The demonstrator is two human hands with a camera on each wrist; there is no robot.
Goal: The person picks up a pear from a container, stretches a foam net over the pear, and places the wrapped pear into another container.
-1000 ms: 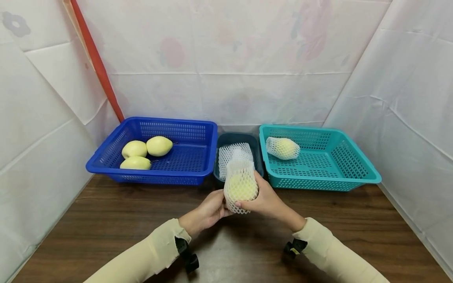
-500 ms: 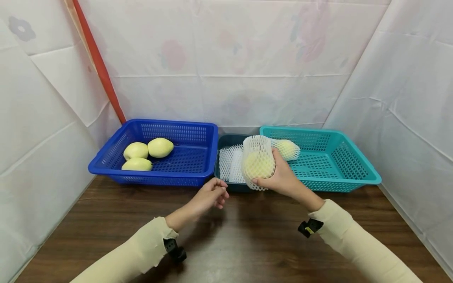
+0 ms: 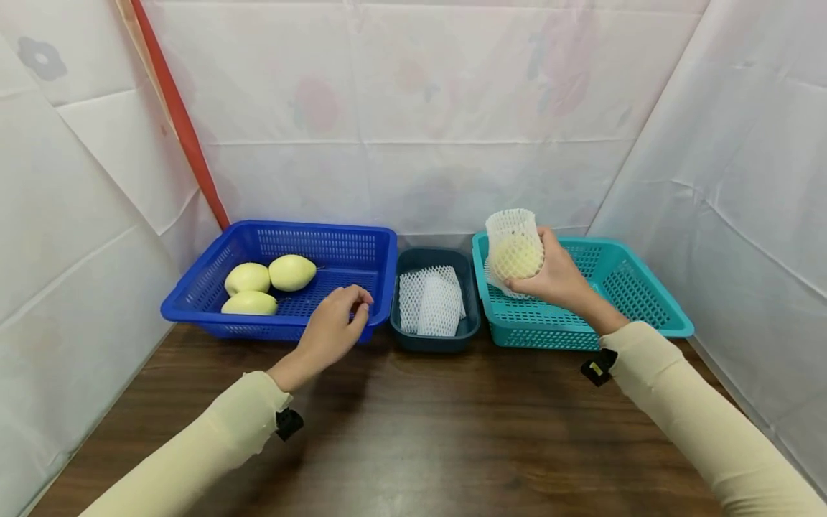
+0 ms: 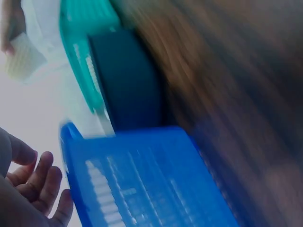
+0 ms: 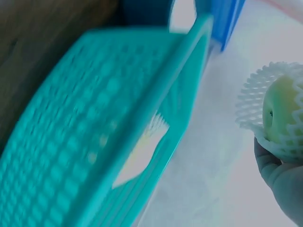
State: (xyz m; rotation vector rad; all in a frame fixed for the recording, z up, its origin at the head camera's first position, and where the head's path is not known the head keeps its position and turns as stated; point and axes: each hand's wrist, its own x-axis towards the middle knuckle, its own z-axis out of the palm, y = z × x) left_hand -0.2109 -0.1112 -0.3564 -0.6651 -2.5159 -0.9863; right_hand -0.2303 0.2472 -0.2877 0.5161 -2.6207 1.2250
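My right hand (image 3: pixel 563 278) grips a yellow-green pear (image 3: pixel 518 257) in a white foam net sleeve, held above the left part of the teal basket (image 3: pixel 555 337). The sleeve's loose end stands up past the fruit, and the right wrist view shows the pear's end (image 5: pixel 279 111) through its opening. Behind it, a second sleeved pear (image 5: pixel 142 153) lies in that basket, mostly hidden in the head view. Over the front right rim of the blue basket (image 3: pixel 226 329), my left hand (image 3: pixel 331 324) hovers with loosely bent fingers and holds nothing.
Three bare pears (image 3: pixel 248 278) lie in the left of the blue basket. Between the two baskets stands a small dark bin (image 3: pixel 433 346) with foam net sleeves (image 3: pixel 441 305) in it. White sheeting (image 3: pixel 413 179) walls off the back and sides of the wooden table (image 3: pixel 439 431).
My right hand has carried the sleeved pear right and away from me, from the dark bin to over the teal basket. My left hand has let go and moved left to the blue basket.
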